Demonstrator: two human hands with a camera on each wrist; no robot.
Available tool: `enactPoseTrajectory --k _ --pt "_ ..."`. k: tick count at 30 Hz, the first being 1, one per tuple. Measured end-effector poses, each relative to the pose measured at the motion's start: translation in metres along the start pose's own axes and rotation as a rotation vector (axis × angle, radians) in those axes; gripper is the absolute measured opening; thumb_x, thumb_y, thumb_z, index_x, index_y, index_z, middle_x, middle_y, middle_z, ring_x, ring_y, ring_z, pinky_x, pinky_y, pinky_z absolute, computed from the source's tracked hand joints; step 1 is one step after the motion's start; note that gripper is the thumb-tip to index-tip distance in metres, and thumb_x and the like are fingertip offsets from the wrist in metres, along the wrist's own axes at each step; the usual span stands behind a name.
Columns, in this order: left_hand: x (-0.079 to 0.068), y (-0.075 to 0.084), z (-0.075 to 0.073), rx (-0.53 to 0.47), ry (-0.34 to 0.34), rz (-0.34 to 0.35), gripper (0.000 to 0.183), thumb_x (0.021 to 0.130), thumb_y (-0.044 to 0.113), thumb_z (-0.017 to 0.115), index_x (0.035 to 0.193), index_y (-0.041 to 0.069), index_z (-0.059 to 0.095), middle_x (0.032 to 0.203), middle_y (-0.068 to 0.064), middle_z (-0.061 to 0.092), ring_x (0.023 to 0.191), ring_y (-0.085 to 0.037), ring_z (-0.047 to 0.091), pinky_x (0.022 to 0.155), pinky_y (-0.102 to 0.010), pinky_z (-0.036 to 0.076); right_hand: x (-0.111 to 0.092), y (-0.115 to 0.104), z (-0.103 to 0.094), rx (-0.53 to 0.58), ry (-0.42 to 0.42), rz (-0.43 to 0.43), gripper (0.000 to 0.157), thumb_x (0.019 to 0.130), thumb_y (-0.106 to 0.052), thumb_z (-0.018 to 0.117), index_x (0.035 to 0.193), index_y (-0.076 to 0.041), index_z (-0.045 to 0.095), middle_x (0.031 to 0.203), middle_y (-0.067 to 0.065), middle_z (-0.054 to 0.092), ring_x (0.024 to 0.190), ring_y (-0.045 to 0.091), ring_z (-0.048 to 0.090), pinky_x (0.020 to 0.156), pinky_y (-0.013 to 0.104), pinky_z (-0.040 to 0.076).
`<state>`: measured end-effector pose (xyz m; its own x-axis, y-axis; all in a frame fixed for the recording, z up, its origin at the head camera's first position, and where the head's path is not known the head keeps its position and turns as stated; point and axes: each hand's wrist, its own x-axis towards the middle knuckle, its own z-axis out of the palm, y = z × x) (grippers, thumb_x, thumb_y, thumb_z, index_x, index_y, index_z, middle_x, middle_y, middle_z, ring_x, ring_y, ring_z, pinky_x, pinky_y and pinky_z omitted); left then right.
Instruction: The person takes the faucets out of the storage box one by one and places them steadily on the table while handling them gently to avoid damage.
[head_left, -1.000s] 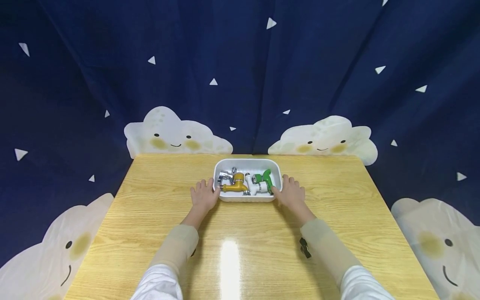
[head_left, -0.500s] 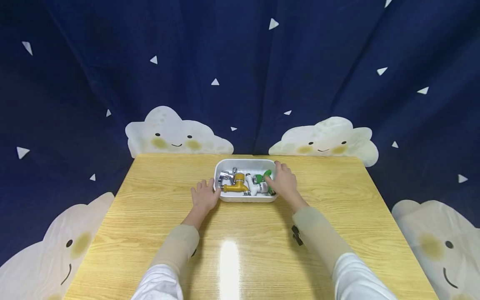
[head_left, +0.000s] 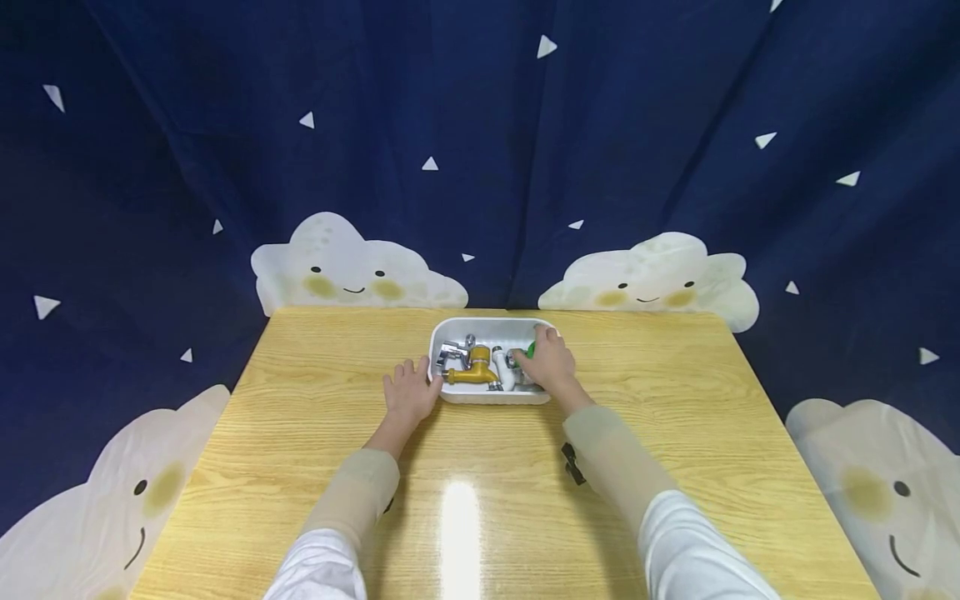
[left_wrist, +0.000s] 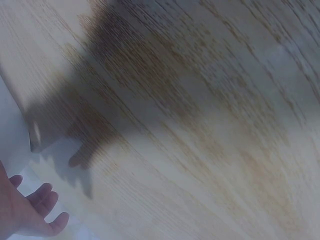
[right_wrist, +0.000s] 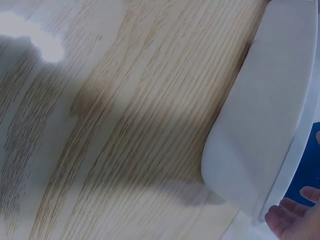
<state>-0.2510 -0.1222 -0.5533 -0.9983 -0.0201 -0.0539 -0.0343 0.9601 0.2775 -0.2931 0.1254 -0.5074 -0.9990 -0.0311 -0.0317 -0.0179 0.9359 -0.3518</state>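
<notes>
A white plastic basin [head_left: 491, 398] stands near the far edge of the table in the head view. Inside lie a chrome faucet [head_left: 453, 350], a yellow faucet [head_left: 468, 376], a white faucet [head_left: 502, 367] and a green faucet [head_left: 531, 350], mostly covered by my right hand [head_left: 550, 364]. That hand reaches over the right rim, thumb and fingers spread either side of the green part; contact is hard to judge. My left hand [head_left: 411, 392] rests at the left rim, fingers loose. In the left wrist view its fingers [left_wrist: 47, 200] are relaxed; the right wrist view shows loosely bent fingers [right_wrist: 286, 216] by the basin wall [right_wrist: 260, 105].
The wooden table [head_left: 300, 433] carries the basin, with a bright light reflection [head_left: 459, 542] at its front. A dark blue curtain [head_left: 480, 150] with white triangles and cloud faces hangs behind and at both sides.
My right hand has moved left from the basin's right rim to over the green faucet, hiding most of it. The left hand and basin have stayed put.
</notes>
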Motion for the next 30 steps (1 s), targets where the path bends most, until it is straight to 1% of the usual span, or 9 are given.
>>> enactPoseTrajectory --k 3,9,15,19,22,27,30 --pt "0.000 0.000 0.000 -0.004 0.002 0.000 0.054 0.091 0.043 0.032 0.136 0.014 0.037 0.128 -0.020 0.044 0.117 -0.036 0.038 0.094 -0.057 0.027 0.001 -0.002 0.003 -0.009 -0.022 0.013 0.076 0.083 -0.052 0.050 0.140 -0.006 0.030 0.139 0.020 0.034 0.121 0.035 0.040 0.084 0.049 0.044" --pt "0.000 0.001 0.000 -0.005 0.000 -0.005 0.054 0.091 0.043 0.033 0.136 0.014 0.037 0.127 -0.020 0.044 0.117 -0.036 0.038 0.094 -0.056 0.026 0.003 -0.004 0.010 0.006 -0.078 0.059 0.075 0.085 -0.052 0.046 0.142 -0.007 0.027 0.140 0.021 0.029 0.122 0.036 0.040 0.085 0.050 0.044" --pt "0.000 0.001 0.000 -0.011 -0.005 -0.008 0.054 0.091 0.043 0.032 0.137 0.014 0.036 0.130 -0.020 0.042 0.119 -0.037 0.037 0.096 -0.056 0.025 0.003 -0.006 0.015 0.057 -0.086 0.052 0.072 0.086 -0.047 0.048 0.141 -0.004 0.029 0.139 0.024 0.032 0.125 0.038 0.035 0.095 0.050 0.037" --pt "-0.001 0.001 0.000 -0.022 -0.003 -0.006 0.054 0.091 0.042 0.033 0.137 0.014 0.036 0.130 -0.020 0.042 0.119 -0.037 0.037 0.096 -0.057 0.024 0.003 -0.006 0.020 0.035 -0.087 0.039 0.071 0.088 -0.046 0.046 0.140 -0.001 0.029 0.136 0.027 0.035 0.124 0.041 0.036 0.099 0.048 0.034" --pt "-0.001 0.001 0.000 -0.029 -0.005 -0.006 0.054 0.091 0.042 0.032 0.137 0.014 0.036 0.130 -0.020 0.042 0.119 -0.037 0.036 0.096 -0.057 0.024 0.004 -0.006 0.023 0.008 -0.101 0.043 0.072 0.089 -0.048 0.044 0.140 -0.001 0.028 0.136 0.028 0.033 0.124 0.042 0.035 0.101 0.048 0.031" --pt "0.000 0.000 0.000 -0.030 -0.012 -0.013 0.055 0.091 0.042 0.032 0.139 0.015 0.034 0.132 -0.019 0.040 0.121 -0.037 0.035 0.097 -0.057 0.022 0.005 -0.006 0.027 -0.041 -0.133 0.078 0.074 0.089 -0.051 0.040 0.142 -0.002 0.025 0.138 0.028 0.032 0.125 0.042 0.034 0.101 0.047 0.030" --pt "0.000 0.000 0.001 -0.030 -0.013 -0.014 0.055 0.091 0.042 0.032 0.140 0.016 0.033 0.132 -0.019 0.040 0.121 -0.036 0.034 0.097 -0.057 0.022 0.005 -0.006 0.027 -0.035 -0.151 0.107 0.073 0.090 -0.050 0.040 0.141 -0.001 0.026 0.137 0.030 0.032 0.126 0.043 0.032 0.101 0.047 0.030"
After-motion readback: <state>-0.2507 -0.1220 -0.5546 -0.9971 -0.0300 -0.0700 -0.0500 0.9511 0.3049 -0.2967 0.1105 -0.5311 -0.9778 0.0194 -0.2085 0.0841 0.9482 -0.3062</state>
